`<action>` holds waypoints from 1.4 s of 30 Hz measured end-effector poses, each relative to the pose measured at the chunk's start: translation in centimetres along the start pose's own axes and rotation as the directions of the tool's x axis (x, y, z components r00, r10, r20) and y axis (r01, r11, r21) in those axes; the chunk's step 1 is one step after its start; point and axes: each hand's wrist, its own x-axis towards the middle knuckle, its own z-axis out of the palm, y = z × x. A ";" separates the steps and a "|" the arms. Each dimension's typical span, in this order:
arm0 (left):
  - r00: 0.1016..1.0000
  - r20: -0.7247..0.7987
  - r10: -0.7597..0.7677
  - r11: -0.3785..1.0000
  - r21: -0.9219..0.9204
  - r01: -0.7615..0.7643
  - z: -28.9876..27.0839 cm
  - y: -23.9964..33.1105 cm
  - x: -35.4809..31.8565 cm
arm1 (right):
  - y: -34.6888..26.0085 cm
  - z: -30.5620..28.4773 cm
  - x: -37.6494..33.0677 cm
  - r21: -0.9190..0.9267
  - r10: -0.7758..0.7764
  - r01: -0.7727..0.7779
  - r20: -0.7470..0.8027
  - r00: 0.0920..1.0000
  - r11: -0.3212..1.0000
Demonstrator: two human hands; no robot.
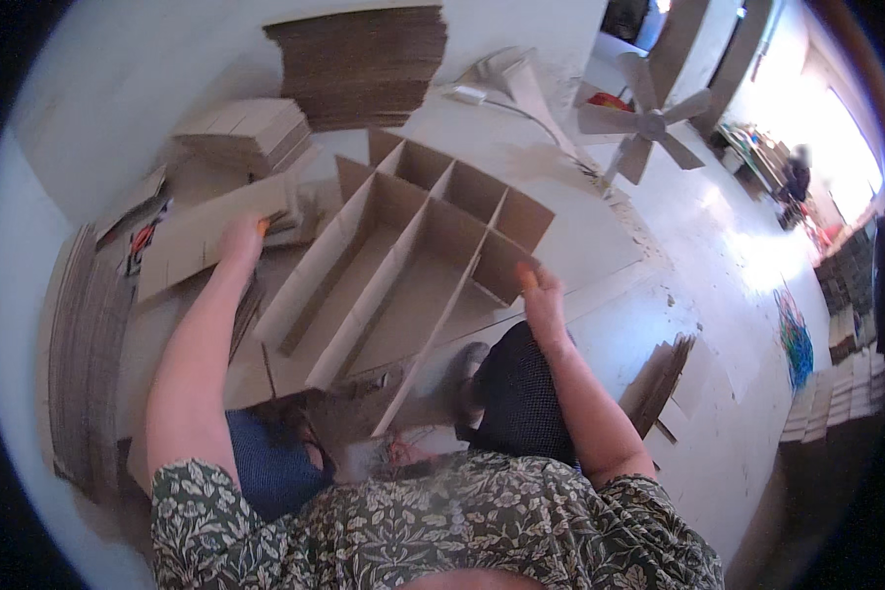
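A cardboard divider grid [403, 246] of interlocked strips stands tilted before me, with long strips running toward me and shorter ones crossing at the far side. My right hand [543, 300] is closed on the right end of a cross strip, its thumb orange at the tip. At the left, my left hand [243, 236] is closed at the near edge of a flat cardboard strip [182, 239], its thumb also orange-tipped. That strip lies over other loose cardboard pieces. The fingers beneath the strip are hidden.
Stacks of cardboard stand by the wall: a tall one [364, 69] behind, a lower one [246, 133], and another [84, 364] at far left. A fan [649, 123] stands at back right. More cardboard [659, 379] leans beside my right knee. A person [796, 177] is far off.
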 end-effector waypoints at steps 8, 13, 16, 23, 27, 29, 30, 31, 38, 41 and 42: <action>0.977 -0.177 -0.115 0.869 -0.495 0.012 -1.0 -3.8 0.2 | -1.9 0.5 -1.5 -0.138 -0.267 0.238 -0.259 0.928 0.961; 0.874 -0.464 0.145 0.774 -0.497 -0.393 -6.6 5.1 -6.3 | -7.2 0.8 -2.7 -0.106 -0.451 0.442 -0.093 0.888 0.891; 0.798 -0.438 0.415 0.708 -0.395 -0.585 -8.5 10.6 -10.8 | -10.7 3.4 -3.2 0.341 -0.077 -0.012 0.248 0.966 0.940; 0.576 -0.318 0.753 0.458 -0.374 -0.806 -8.9 14.3 -15.2 | -11.9 5.4 -3.4 0.653 0.048 -0.205 0.250 0.967 0.729; 0.797 -0.464 0.386 0.660 -0.465 -0.590 -7.8 9.0 -15.1 | -12.6 1.6 -2.9 0.477 -0.192 0.167 0.004 0.981 0.863; 0.855 -0.501 0.132 0.692 -0.572 -0.442 -5.7 5.4 -16.0 | -11.8 1.1 -2.8 0.320 -0.236 0.239 -0.050 0.970 0.917; 0.873 -0.486 0.025 0.698 -0.617 -0.363 -5.2 4.1 -16.8 | -11.6 0.7 -3.1 0.176 -0.213 0.224 -0.075 0.974 0.959; 0.891 -0.450 -0.067 0.708 -0.650 -0.275 -4.4 2.7 -17.9 | -11.7 0.3 -3.3 0.031 -0.197 0.201 -0.100 0.975 0.979; 0.910 -0.169 -0.379 0.629 -0.768 0.119 -1.2 0.4 -20.2 | -10.3 1.6 -4.3 -0.297 -0.330 0.345 0.100 0.939 0.891; 0.911 -0.093 -0.403 0.596 -0.782 0.184 0.2 0.2 -20.1 | -10.0 2.3 -4.7 -0.240 -0.318 0.327 0.080 0.945 0.914; 0.908 -0.063 -0.414 0.557 -0.807 0.197 1.1 0.0 -20.1 | -9.3 2.5 -4.8 -0.255 -0.320 0.333 0.091 0.943 0.908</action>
